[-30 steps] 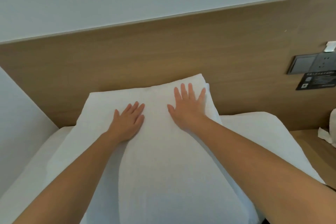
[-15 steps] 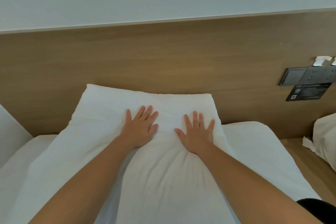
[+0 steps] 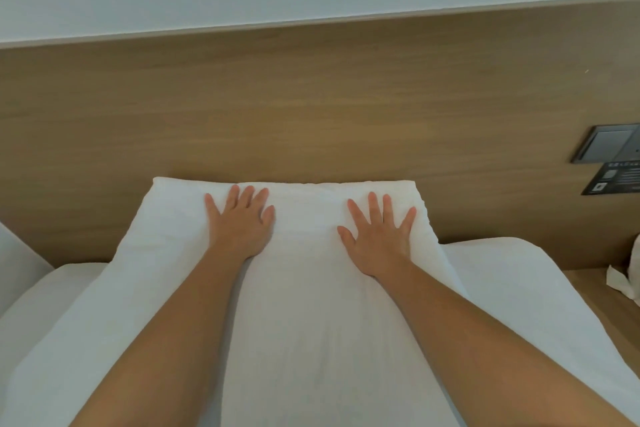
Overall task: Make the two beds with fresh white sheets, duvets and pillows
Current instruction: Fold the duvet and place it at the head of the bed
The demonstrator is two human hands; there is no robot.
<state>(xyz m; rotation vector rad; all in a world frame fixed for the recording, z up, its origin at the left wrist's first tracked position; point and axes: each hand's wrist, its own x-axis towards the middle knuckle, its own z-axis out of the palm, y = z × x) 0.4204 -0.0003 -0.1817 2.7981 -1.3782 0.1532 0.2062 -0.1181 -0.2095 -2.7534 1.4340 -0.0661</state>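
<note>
Below the wooden headboard [image 3: 311,107], straight, spread fingers [image 3: 372,206] of the left hand [image 3: 242,224] and right hand [image 3: 377,239] pressed flat on the white pillow [image 3: 311,305], gripping nothing, probably to smooth it square against the board. It lay on the white bed [image 3: 512,288]; the black card [image 3: 613,180] under the switch panel [image 3: 604,147] bore print too small to read.

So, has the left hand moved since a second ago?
Yes. The left hand has slid up the pillow toward the headboard; its fingertips now nearly reach the pillow's top edge.
</note>
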